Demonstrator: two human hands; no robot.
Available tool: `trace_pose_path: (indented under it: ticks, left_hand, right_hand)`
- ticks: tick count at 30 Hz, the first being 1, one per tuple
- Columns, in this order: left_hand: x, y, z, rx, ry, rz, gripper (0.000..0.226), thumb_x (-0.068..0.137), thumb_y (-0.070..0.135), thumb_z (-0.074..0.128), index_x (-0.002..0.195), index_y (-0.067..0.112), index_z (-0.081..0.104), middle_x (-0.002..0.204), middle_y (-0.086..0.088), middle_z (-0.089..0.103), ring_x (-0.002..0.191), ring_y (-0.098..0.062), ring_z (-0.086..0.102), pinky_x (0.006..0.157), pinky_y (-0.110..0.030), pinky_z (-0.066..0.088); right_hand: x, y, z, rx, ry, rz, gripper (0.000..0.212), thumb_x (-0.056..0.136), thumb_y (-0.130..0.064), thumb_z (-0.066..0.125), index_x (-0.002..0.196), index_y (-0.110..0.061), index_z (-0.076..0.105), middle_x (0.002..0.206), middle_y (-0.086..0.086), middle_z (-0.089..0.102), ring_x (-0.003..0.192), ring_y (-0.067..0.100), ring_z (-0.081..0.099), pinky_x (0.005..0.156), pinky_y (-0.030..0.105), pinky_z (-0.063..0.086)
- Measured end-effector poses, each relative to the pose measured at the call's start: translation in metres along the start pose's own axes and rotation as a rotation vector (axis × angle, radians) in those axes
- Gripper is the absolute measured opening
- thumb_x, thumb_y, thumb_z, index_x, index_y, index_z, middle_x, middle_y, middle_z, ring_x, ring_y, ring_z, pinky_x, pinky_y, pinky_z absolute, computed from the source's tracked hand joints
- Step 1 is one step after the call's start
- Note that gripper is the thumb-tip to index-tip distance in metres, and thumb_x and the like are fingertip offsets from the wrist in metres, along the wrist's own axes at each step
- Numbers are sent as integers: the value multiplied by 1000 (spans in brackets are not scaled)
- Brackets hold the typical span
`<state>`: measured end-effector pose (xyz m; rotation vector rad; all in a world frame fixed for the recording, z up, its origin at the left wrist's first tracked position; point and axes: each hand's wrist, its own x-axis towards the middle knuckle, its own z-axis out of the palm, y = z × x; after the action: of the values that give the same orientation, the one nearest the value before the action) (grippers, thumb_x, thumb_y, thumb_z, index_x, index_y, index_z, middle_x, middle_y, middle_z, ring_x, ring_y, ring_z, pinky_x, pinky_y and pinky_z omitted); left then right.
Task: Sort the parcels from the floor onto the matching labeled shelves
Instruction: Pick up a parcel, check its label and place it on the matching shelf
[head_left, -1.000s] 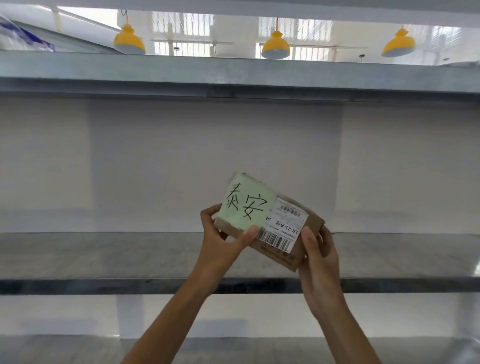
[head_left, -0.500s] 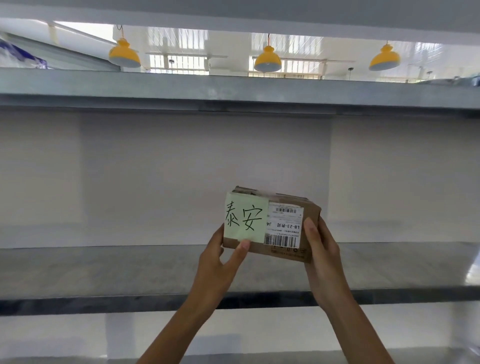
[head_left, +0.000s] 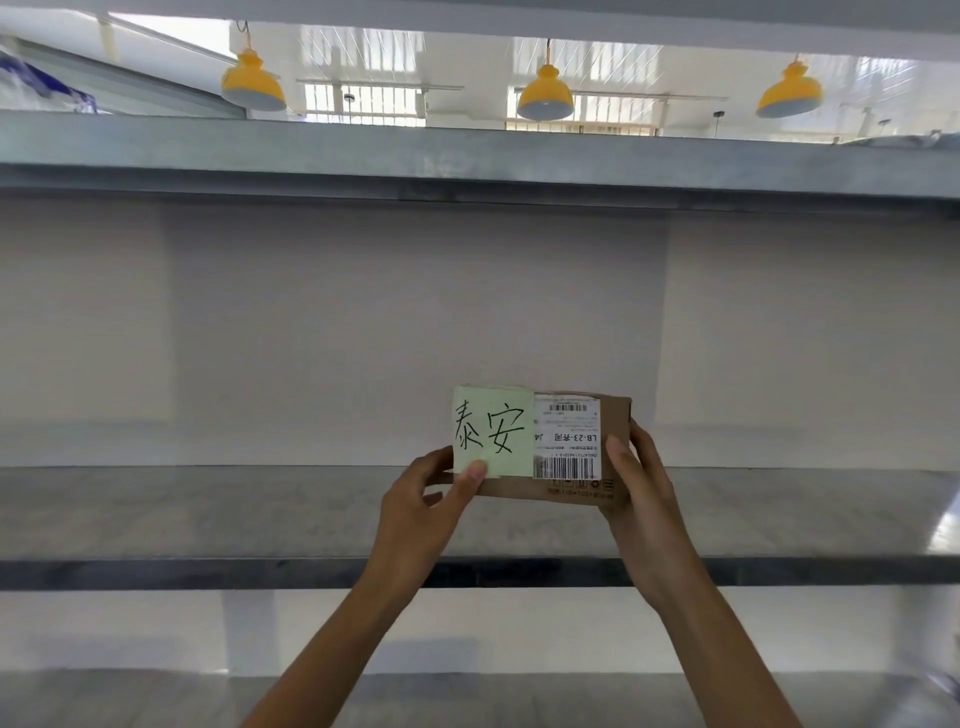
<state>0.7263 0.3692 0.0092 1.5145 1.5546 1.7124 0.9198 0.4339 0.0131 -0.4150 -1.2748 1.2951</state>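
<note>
Two bare arms reach forward over a grey metal shelf (head_left: 208, 514). The left grip (head_left: 421, 514) pinches the lower left corner of a small brown cardboard parcel (head_left: 615, 423), with its thumb on a pale green note (head_left: 493, 431) bearing two handwritten Chinese characters. The right grip (head_left: 644, 499) clasps the parcel's right end. A white shipping label (head_left: 569, 441) with barcodes sits just beside the note. Three yellow pendant lamps (head_left: 545, 96) hang beyond the upper shelf (head_left: 467, 156).

Bright daylight behind the shelves (head_left: 467, 150); glare right; edges bowed.
</note>
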Motion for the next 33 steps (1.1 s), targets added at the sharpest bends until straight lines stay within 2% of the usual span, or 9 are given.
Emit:
trace_pose_path:
  ticks: [3, 6, 8, 11, 15, 21, 24, 30, 33]
  left_hand:
    - [-4, 0, -3, 0, -33, 3, 57, 69, 58, 54, 122, 36, 52, 108, 24, 61, 100, 5, 59, 65, -3, 48]
    - [-6, 3, -7, -52, -33, 31, 55, 70, 55, 56, 122, 38, 52, 105, 37, 59, 99, 17, 56, 67, 3, 44]
    - [-6, 5, -10, -58, 0, 47, 52, 72, 55, 55, 122, 41, 51, 108, 37, 58, 99, 19, 55, 68, 3, 44]
    - [-8, 4, -15, -37, 49, 52, 45, 74, 55, 53, 118, 48, 49, 116, 31, 56, 105, 12, 55, 78, -6, 48]
    - [-21, 2, -30, 2, 92, 88, 45, 80, 51, 56, 124, 42, 49, 123, 27, 57, 115, 2, 54, 96, -22, 47]
    - [-47, 1, -76, 63, 155, 56, 52, 80, 49, 55, 129, 33, 49, 126, 20, 57, 116, -4, 55, 101, -35, 48]
    - [-59, 2, -106, 89, 195, 50, 54, 79, 51, 54, 130, 32, 48, 129, 16, 56, 117, -8, 55, 101, -32, 48]
    - [-88, 0, -173, 131, 267, 62, 50, 78, 53, 50, 125, 37, 48, 124, 22, 56, 113, 0, 54, 83, -4, 47]
    - [-105, -1, -207, 146, 301, 60, 46, 80, 47, 52, 124, 34, 50, 121, 21, 58, 112, 0, 56, 83, -4, 47]
  right_hand:
    - [-2, 5, 5, -67, 35, -22, 56, 81, -47, 55, 134, -31, 47, 124, -5, 65, 115, 12, 60, 93, 29, 46]
    - [1, 6, 10, -155, 70, -45, 54, 80, -54, 52, 130, -35, 51, 119, -11, 67, 112, 6, 61, 96, 26, 45]
    - [2, 7, 12, -188, 67, -56, 52, 80, -56, 51, 128, -37, 54, 116, -15, 68, 108, 2, 62, 88, 18, 49]
    - [1, 12, 17, -196, 101, -71, 48, 77, -55, 55, 121, -36, 60, 109, -15, 71, 101, 0, 65, 75, 9, 52]
    - [1, 22, 31, -154, 160, -78, 28, 79, -45, 61, 106, -36, 64, 98, -12, 74, 93, 3, 69, 73, 15, 55]
    - [-15, 36, 75, -96, 114, -60, 41, 70, -49, 63, 106, -30, 61, 103, -5, 71, 90, 6, 70, 68, 13, 56]
    - [-23, 42, 104, -99, 57, -49, 33, 70, -49, 63, 100, -36, 60, 101, -9, 71, 89, 3, 69, 68, 13, 56]
    - [-46, 60, 170, -62, -5, -25, 30, 68, -50, 64, 95, -36, 62, 92, -11, 74, 86, 0, 70, 65, 12, 55]
    - [-62, 71, 202, -54, -39, -9, 28, 68, -51, 65, 93, -37, 64, 90, -13, 75, 86, 3, 70, 66, 15, 56]
